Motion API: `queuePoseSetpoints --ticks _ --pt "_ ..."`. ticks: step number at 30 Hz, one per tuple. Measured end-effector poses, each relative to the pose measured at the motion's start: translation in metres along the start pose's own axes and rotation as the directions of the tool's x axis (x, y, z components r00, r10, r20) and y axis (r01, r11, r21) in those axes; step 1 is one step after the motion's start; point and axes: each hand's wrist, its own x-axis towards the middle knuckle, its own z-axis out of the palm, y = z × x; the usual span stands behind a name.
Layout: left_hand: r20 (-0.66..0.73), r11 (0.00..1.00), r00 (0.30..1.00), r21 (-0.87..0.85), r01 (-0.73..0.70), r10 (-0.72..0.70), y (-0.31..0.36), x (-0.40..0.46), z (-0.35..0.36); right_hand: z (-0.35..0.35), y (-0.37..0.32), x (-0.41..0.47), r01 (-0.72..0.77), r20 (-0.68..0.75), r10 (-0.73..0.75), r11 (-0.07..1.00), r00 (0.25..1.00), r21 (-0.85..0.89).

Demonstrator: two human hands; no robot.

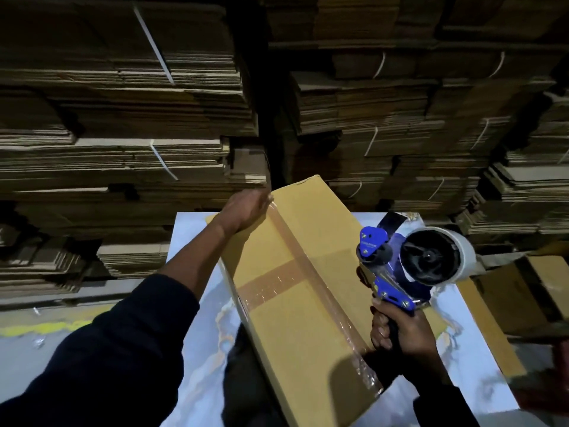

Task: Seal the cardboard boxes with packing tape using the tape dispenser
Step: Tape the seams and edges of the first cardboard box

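On the pale marbled tabletop (197,340) lies a long tan cardboard box (295,303), running from near right to far left, with clear packing tape (308,266) along its centre seam and a second strip crossing it. At the box's far left corner the left hand (246,211) rests flat, fingers straight over the taped edge. Just right of the box, above its near end, the right hand (400,331) grips the handle of a blue tape dispenser with a white roll (415,260), held upright off the box. Stacks of flattened brown cartons (123,118) fill the far side.
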Motion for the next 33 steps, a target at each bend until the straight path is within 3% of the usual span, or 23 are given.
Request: queuePoseSetpoints --ticks 4,7,10,15,24,30,33 --pt "0.040 0.985 0.993 0.140 0.102 -0.108 -0.004 -0.021 0.001 0.002 0.002 -0.001 0.039 -0.010 -0.040 0.998 0.999 -0.040" --pt "0.078 0.960 0.997 0.277 -0.036 0.015 0.029 -0.049 0.016 0.001 0.001 -0.004 0.036 0.022 -0.035 0.999 0.999 -0.012" --pt "0.146 0.939 0.977 0.284 -0.194 0.158 0.088 -0.081 0.035 -0.001 -0.004 -0.007 0.015 0.073 -0.015 1.000 0.997 0.001" --pt "0.177 0.932 0.960 0.253 -0.259 0.218 0.172 -0.142 0.073 -0.015 -0.020 -0.005 0.011 0.173 -0.008 1.000 0.985 -0.020" --pt "0.134 0.956 0.975 0.212 -0.205 0.179 0.262 -0.229 0.105 -0.043 -0.033 0.025 -0.037 0.324 0.061 0.996 0.944 -0.081" --pt "0.133 0.922 0.981 0.342 -0.179 0.141 0.278 -0.240 0.115 -0.046 -0.030 0.029 -0.034 0.367 0.063 0.996 0.928 -0.084" --pt "0.048 0.913 0.993 0.391 -0.115 0.105 0.292 -0.246 0.128 -0.048 -0.030 0.029 -0.034 0.370 0.058 0.997 0.927 -0.071"
